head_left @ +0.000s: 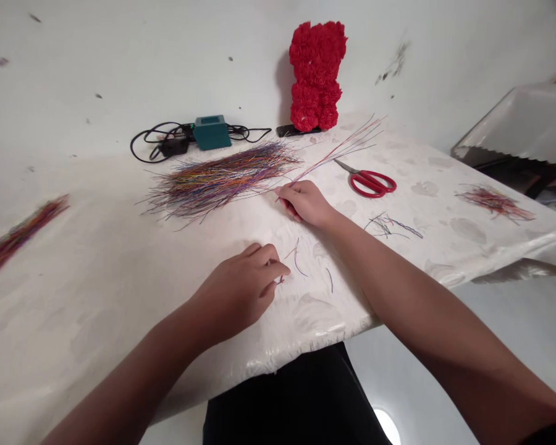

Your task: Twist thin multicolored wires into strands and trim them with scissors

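Note:
My right hand (304,202) is closed around a thin bundle of coloured wires (347,145) that fans up and to the right from its fist. Just left of it lies a big pile of multicoloured wires (222,176) on the white table (97,296). My left hand (243,287) rests nearer the table's front edge with its fingertips pinched on a short wire piece. A few loose wire scraps (296,253) lie between the two hands.
Red scissors (370,181) lie right of my right hand. More wire scraps (391,225) and a small wire pile (493,203) sit further right, another bundle (18,235) at far left. At the back stand a red rose bear (315,74), a teal box (211,131) and black cables (160,141).

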`<state>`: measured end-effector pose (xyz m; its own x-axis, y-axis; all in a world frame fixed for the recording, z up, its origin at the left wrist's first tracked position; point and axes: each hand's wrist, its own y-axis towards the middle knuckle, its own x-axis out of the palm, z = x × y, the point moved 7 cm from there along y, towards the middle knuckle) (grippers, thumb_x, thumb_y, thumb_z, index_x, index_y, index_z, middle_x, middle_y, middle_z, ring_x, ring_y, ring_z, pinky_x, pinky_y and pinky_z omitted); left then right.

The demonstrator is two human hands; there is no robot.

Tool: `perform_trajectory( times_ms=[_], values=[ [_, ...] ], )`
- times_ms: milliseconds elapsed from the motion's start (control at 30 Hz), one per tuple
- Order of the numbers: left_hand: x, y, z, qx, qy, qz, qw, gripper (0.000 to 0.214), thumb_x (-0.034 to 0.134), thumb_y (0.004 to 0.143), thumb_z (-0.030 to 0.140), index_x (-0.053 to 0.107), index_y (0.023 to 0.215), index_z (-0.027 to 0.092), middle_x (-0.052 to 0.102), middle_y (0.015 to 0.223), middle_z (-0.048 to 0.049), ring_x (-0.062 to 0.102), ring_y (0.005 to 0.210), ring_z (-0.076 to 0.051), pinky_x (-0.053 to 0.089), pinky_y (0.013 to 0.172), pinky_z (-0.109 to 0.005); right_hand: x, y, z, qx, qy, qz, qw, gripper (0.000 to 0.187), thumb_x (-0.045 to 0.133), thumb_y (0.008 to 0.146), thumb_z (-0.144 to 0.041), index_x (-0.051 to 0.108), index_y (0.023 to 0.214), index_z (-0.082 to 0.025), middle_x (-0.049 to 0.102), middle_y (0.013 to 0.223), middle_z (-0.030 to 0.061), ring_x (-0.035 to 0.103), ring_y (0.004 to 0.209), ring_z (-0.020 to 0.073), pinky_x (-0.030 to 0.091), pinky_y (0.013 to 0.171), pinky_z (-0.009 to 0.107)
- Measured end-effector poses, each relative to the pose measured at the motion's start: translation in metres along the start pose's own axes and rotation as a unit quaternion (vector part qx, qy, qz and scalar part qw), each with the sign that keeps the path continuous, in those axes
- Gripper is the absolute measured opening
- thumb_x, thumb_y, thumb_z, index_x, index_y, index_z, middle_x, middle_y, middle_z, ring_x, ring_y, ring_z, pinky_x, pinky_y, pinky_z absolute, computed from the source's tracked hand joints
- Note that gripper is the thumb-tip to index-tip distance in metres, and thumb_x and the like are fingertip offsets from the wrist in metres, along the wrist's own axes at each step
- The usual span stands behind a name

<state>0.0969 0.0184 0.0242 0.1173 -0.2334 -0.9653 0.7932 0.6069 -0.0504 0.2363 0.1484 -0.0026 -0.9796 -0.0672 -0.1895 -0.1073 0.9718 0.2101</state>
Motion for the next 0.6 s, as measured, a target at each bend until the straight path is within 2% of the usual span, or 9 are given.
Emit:
perform_trajectory(
  times_ms=[200,400,600],
  values=[
    [-0.004,0.005,-0.002,0.016,0.042,-0.004,0.999,0.022,0.046,0.094,0.018,0.067,0.088,0.02,0.058,0.096,-0.0033,0.049,0.094,-0.02,0.044,0.081,-0.035,0.001,0.001,0.002,0.005,0.011,0.002,1.0,0.041,0.055,0.092,-0.033,0.053,0.054,-0.018,0.046,0.038,-0.0031,0.038,0.031,0.0079,0.03,0.036,0.022],
    [-0.003,0.01,-0.005,0.046,0.061,-0.012,0.997,0.024,0.045,0.095,0.015,0.067,0.088,0.02,0.059,0.093,-0.0018,0.051,0.091,-0.019,0.043,0.084,-0.034,0.001,0.001,0.001,0.008,0.01,-0.002,1.0,0.046,0.055,0.092,-0.033,0.049,0.049,-0.018,0.044,0.037,-0.003,0.038,0.031,0.0076,0.031,0.036,0.022],
    [-0.003,0.018,-0.007,0.051,0.088,-0.019,0.995,0.021,0.045,0.096,0.02,0.063,0.083,0.018,0.058,0.089,-0.0025,0.052,0.089,-0.019,0.043,0.084,-0.034,0.0,0.003,0.004,0.001,0.01,0.004,1.0,0.042,0.056,0.092,-0.034,0.053,0.053,-0.017,0.045,0.038,-0.0031,0.038,0.031,0.0073,0.03,0.036,0.022]
  ],
)
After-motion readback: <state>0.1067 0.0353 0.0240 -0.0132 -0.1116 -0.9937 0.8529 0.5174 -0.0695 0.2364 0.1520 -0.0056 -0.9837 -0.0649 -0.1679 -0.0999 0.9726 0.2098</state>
